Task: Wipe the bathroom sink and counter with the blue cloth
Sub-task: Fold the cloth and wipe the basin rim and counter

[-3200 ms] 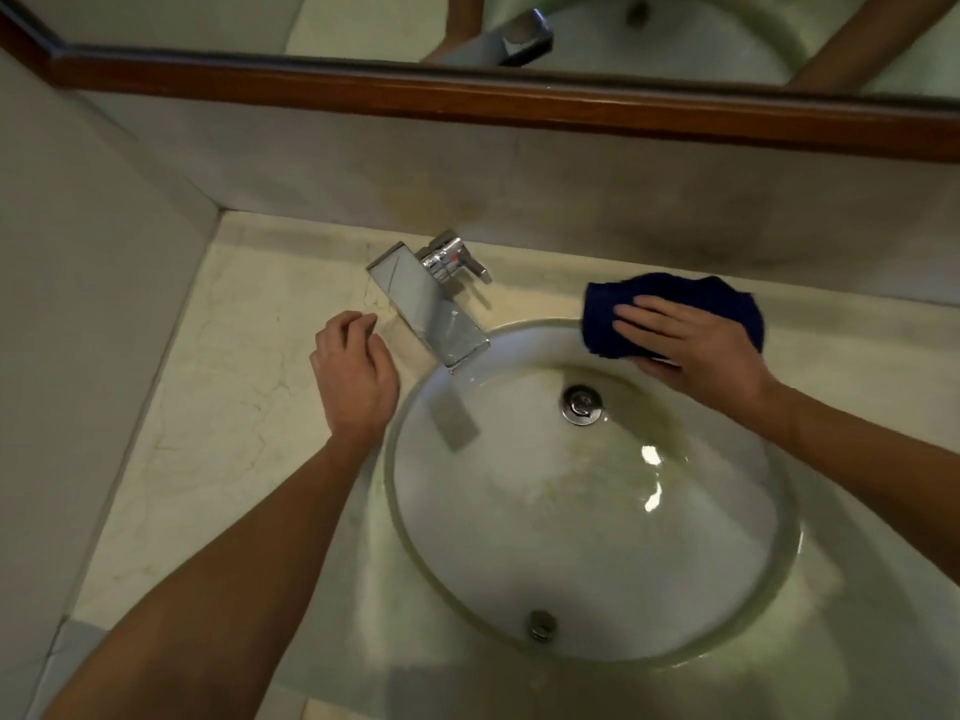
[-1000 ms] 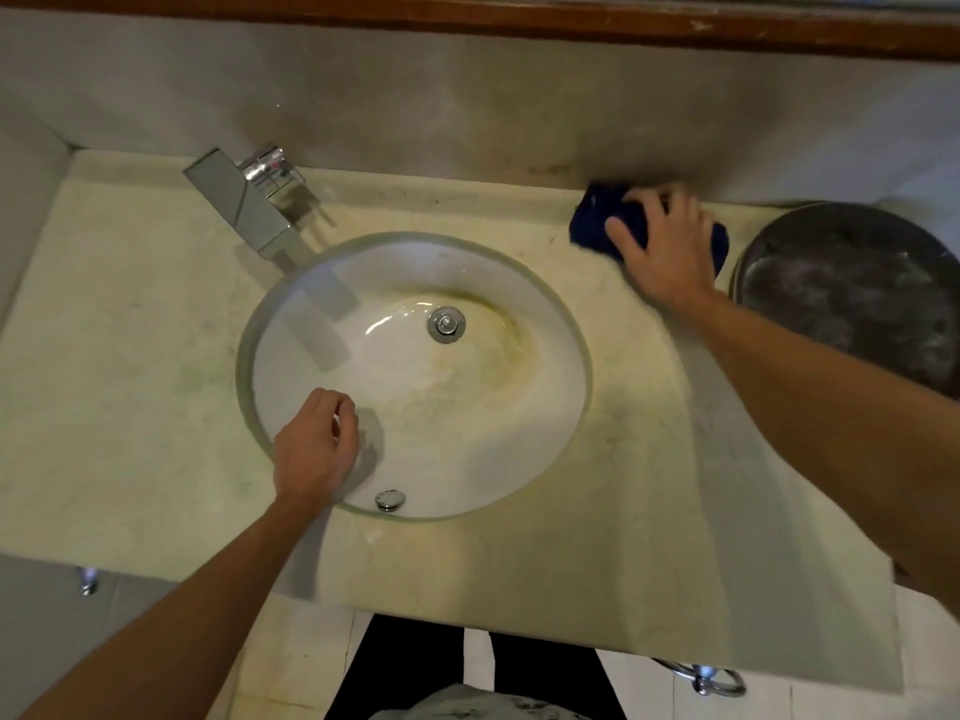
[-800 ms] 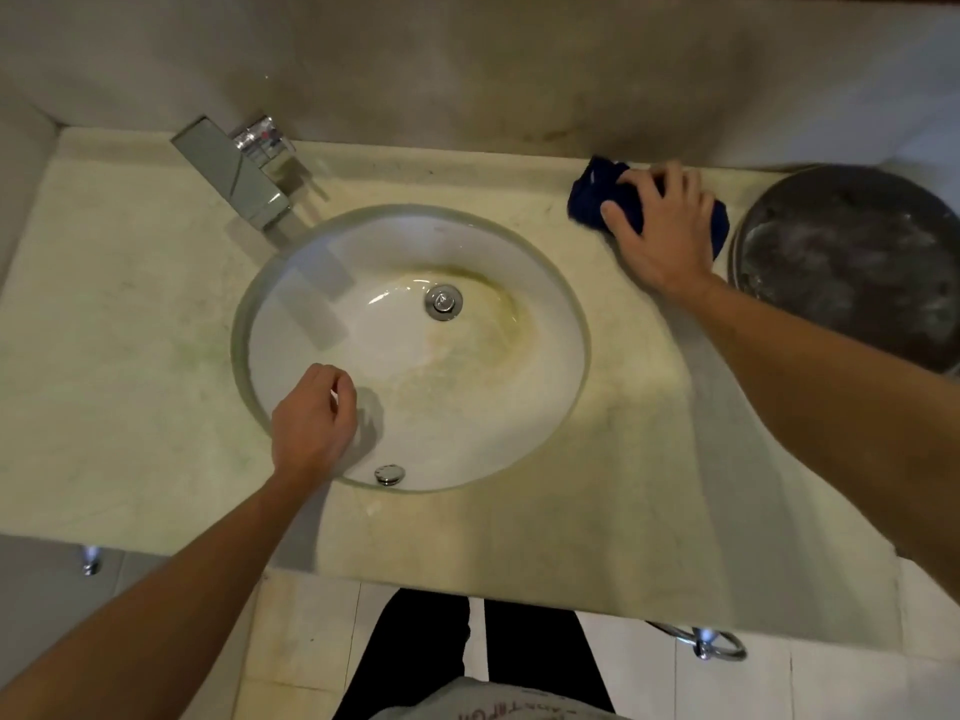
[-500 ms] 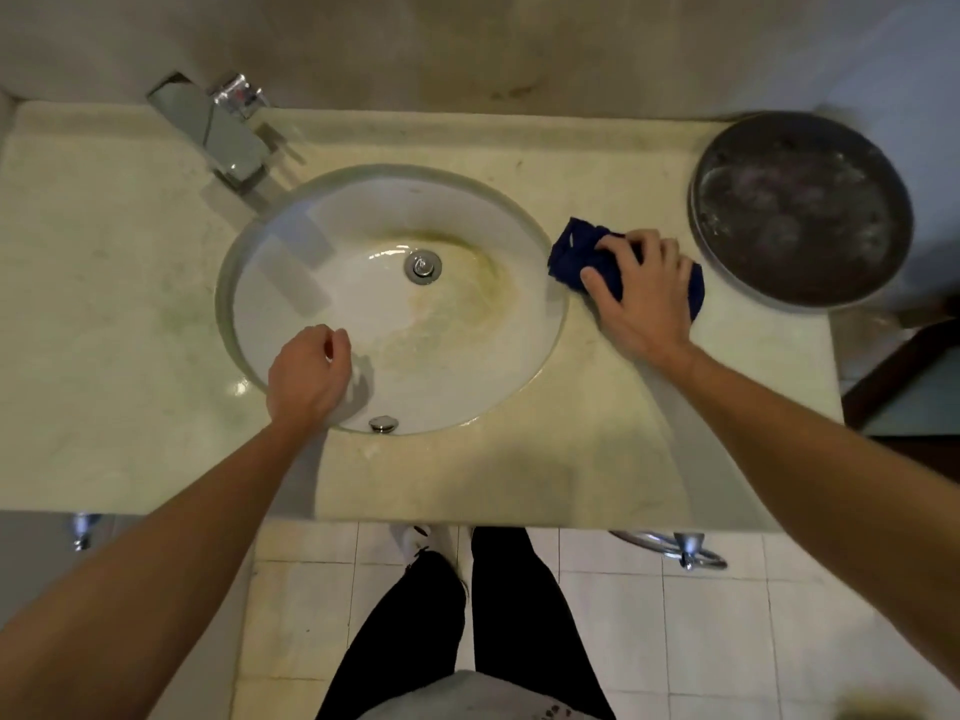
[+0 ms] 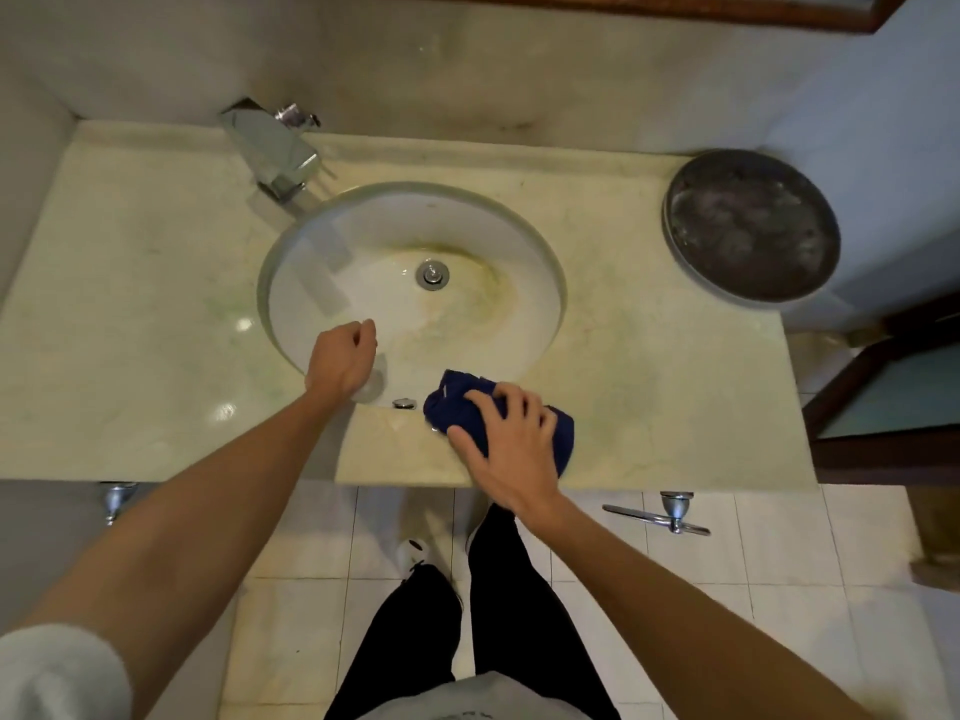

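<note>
A round white sink (image 5: 467,226) with yellow stains is set in a pale marble counter (image 5: 130,304). My right hand (image 5: 511,446) lies spread on the bunched blue cloth (image 5: 460,407) and presses it onto the counter's front strip, just below the sink's near rim. My left hand (image 5: 340,363) rests on the sink's front-left rim with its fingers curled under, holding nothing I can see. A chrome drain (image 5: 432,274) sits in the middle of the bowl.
A chrome faucet (image 5: 270,148) stands at the back left of the sink. A dark round tray (image 5: 750,226) sits on the counter's right end. Below the counter's front edge are white floor tiles, my legs and a metal fitting (image 5: 670,511).
My right hand has dragged the cloth from the back right of the counter, round the sink's right side, to the front edge. My left hand stayed on the front rim.
</note>
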`<action>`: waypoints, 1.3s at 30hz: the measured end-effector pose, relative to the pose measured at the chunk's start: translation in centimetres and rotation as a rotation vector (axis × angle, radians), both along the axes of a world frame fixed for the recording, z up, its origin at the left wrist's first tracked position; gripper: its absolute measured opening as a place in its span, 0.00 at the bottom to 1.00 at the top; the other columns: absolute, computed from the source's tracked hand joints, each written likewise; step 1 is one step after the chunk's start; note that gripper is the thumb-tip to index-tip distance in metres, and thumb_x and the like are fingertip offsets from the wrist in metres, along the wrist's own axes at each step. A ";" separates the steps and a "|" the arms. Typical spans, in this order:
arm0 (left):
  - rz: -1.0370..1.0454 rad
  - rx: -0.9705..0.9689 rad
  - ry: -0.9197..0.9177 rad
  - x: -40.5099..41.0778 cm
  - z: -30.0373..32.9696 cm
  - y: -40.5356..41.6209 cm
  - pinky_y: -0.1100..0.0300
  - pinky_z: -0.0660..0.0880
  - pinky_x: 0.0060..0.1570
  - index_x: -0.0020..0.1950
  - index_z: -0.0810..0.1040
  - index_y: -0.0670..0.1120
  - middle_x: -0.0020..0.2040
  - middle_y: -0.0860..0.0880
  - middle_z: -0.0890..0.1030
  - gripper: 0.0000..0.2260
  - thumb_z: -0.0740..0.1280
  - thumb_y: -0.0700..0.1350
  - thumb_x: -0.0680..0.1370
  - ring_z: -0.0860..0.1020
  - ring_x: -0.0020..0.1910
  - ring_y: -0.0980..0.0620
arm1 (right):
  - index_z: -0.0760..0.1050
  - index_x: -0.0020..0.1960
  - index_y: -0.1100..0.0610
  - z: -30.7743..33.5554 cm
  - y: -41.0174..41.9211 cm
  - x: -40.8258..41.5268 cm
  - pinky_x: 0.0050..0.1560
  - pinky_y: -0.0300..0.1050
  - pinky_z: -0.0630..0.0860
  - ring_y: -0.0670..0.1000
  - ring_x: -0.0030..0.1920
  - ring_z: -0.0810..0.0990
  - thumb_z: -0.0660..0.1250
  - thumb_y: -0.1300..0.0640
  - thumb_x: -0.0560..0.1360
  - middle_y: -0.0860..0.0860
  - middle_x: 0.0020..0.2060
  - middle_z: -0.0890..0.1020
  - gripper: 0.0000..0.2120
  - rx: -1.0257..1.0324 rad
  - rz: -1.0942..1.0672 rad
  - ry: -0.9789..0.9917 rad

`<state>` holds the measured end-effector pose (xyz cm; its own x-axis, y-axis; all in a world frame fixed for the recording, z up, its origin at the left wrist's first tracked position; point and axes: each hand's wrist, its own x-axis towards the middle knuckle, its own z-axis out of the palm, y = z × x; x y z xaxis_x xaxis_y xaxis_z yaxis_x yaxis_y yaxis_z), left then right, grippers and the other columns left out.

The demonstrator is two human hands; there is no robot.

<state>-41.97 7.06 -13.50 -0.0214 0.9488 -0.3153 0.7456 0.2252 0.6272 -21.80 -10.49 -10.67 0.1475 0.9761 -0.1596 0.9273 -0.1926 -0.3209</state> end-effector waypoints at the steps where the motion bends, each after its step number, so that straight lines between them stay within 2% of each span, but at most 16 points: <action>1: -0.006 0.001 -0.026 0.2 0.5 -0.4 0.47 0.78 0.47 0.42 0.80 0.37 0.39 0.42 0.83 0.26 0.53 0.56 0.80 0.81 0.41 0.40 | 0.67 0.73 0.45 0.5 0.4 0.4 0.66 0.58 0.67 0.56 0.64 0.69 0.58 0.31 0.77 0.51 0.65 0.70 0.29 -0.027 -0.045 0.066; 3: -0.067 0.000 -0.043 0.9 1.4 -1.6 0.48 0.78 0.51 0.45 0.83 0.41 0.44 0.44 0.84 0.25 0.54 0.57 0.81 0.81 0.44 0.43 | 0.63 0.74 0.45 1.4 1.1 1.7 0.65 0.55 0.66 0.54 0.64 0.68 0.59 0.23 0.70 0.49 0.65 0.69 0.40 -0.095 -0.183 0.119; 5: -0.198 -0.049 -0.013 2.1 2.5 -3.0 0.49 0.77 0.52 0.46 0.84 0.44 0.46 0.46 0.85 0.27 0.53 0.62 0.82 0.81 0.45 0.45 | 0.66 0.72 0.46 1.9 1.4 2.8 0.62 0.54 0.66 0.54 0.62 0.70 0.58 0.17 0.64 0.48 0.62 0.72 0.46 -0.175 -0.257 0.087; 7: -0.328 -0.115 0.040 3.7 3.4 -4.7 0.50 0.77 0.48 0.39 0.82 0.47 0.39 0.48 0.84 0.30 0.53 0.68 0.80 0.80 0.40 0.47 | 0.73 0.63 0.48 1.6 1.5 3.7 0.59 0.53 0.70 0.53 0.59 0.75 0.60 0.18 0.63 0.47 0.56 0.77 0.42 -0.251 -0.260 0.089; 9: -0.391 -0.156 0.051 5.4 4.3 -7.0 0.50 0.76 0.42 0.34 0.76 0.47 0.34 0.49 0.80 0.28 0.59 0.69 0.77 0.79 0.36 0.47 | 0.75 0.53 0.52 1.5 1.9 4.5 0.53 0.54 0.77 0.53 0.51 0.80 0.65 0.20 0.62 0.48 0.49 0.80 0.38 -0.311 -0.265 0.192; 11: -0.399 -0.157 0.010 6.5 4.5 -8.8 0.50 0.74 0.42 0.38 0.75 0.48 0.37 0.50 0.79 0.19 0.67 0.63 0.76 0.78 0.38 0.47 | 0.75 0.47 0.54 1.8 2.6 5.1 0.47 0.54 0.80 0.52 0.43 0.81 0.72 0.25 0.63 0.49 0.43 0.81 0.33 -0.379 -0.256 0.342; 14: -0.319 -0.166 -0.175 7.1 4.8 -9.2 0.50 0.77 0.49 0.50 0.78 0.47 0.46 0.50 0.81 0.11 0.72 0.53 0.77 0.80 0.45 0.48 | 0.74 0.46 0.54 3.3 3.2 5.6 0.46 0.54 0.80 0.51 0.41 0.81 0.76 0.33 0.66 0.49 0.41 0.82 0.26 -0.405 -0.188 0.457; 18: -0.259 -0.143 -0.505 8.7 7.1 -7.0 0.58 0.78 0.51 0.59 0.80 0.47 0.52 0.51 0.84 0.12 0.74 0.45 0.77 0.82 0.50 0.52 | 0.71 0.42 0.53 7.2 3.7 7.5 0.37 0.47 0.74 0.50 0.35 0.79 0.79 0.38 0.66 0.47 0.35 0.80 0.24 -0.192 -0.250 0.507; 20: -0.229 -0.140 -0.581 9.7 8.0 -6.2 0.66 0.77 0.52 0.64 0.78 0.47 0.58 0.53 0.82 0.16 0.75 0.44 0.77 0.81 0.55 0.55 | 0.72 0.45 0.53 8.7 4.2 9.3 0.36 0.44 0.73 0.49 0.37 0.79 0.81 0.38 0.64 0.46 0.38 0.80 0.25 -0.129 -0.296 0.532; 22: -0.129 -0.177 -0.539 10.5 7.9 -5.7 0.67 0.76 0.54 0.70 0.74 0.49 0.64 0.55 0.76 0.23 0.75 0.47 0.76 0.77 0.59 0.56 | 0.74 0.53 0.51 8.6 4.6 11.9 0.44 0.45 0.75 0.48 0.44 0.79 0.80 0.36 0.64 0.45 0.46 0.80 0.28 -0.125 -0.421 0.570; 24: -0.031 -0.271 -0.402 10.9 7.0 -5.7 0.60 0.76 0.56 0.72 0.71 0.49 0.65 0.53 0.74 0.28 0.76 0.50 0.75 0.77 0.58 0.53 | 0.75 0.61 0.52 7.3 4.3 15.2 0.53 0.47 0.76 0.50 0.51 0.79 0.76 0.36 0.70 0.49 0.55 0.80 0.28 -0.108 -0.623 0.526; 27: -0.062 -0.386 -0.291 12.0 5.5 -7.0 0.58 0.76 0.55 0.68 0.74 0.49 0.61 0.51 0.78 0.24 0.76 0.49 0.75 0.80 0.54 0.51 | 0.77 0.62 0.58 4.7 2.6 19.0 0.55 0.45 0.72 0.53 0.52 0.76 0.70 0.44 0.78 0.56 0.59 0.82 0.21 -0.117 -0.833 0.499; 29: -0.035 -0.417 -0.303 13.3 5.1 -7.9 0.55 0.79 0.56 0.63 0.76 0.48 0.54 0.52 0.82 0.18 0.74 0.49 0.75 0.81 0.49 0.54 | 0.79 0.62 0.59 3.6 1.7 19.8 0.56 0.43 0.71 0.53 0.52 0.77 0.70 0.49 0.79 0.56 0.59 0.83 0.17 -0.159 -0.854 0.536; 31: 0.018 -0.406 -0.280 15.0 5.4 -8.3 0.58 0.77 0.53 0.62 0.75 0.46 0.47 0.54 0.81 0.18 0.73 0.51 0.76 0.79 0.46 0.56 | 0.82 0.59 0.58 2.9 1.4 19.5 0.55 0.43 0.72 0.53 0.53 0.79 0.70 0.52 0.78 0.55 0.57 0.84 0.13 -0.197 -0.843 0.580; 35: 0.169 -0.427 -0.256 17.9 6.0 -8.1 0.58 0.71 0.49 0.67 0.67 0.45 0.55 0.49 0.77 0.28 0.73 0.59 0.76 0.77 0.53 0.48 | 0.83 0.54 0.56 1.9 2.2 16.6 0.50 0.42 0.74 0.52 0.52 0.82 0.73 0.51 0.76 0.50 0.49 0.85 0.11 -0.269 -0.776 0.651; 39: 0.254 -0.476 -0.264 18.7 5.3 -7.3 0.58 0.72 0.51 0.69 0.68 0.43 0.59 0.48 0.79 0.27 0.74 0.54 0.76 0.79 0.59 0.46 | 0.81 0.52 0.57 2.3 3.0 13.5 0.42 0.38 0.74 0.49 0.45 0.82 0.74 0.52 0.76 0.49 0.44 0.84 0.09 -0.258 -0.706 0.753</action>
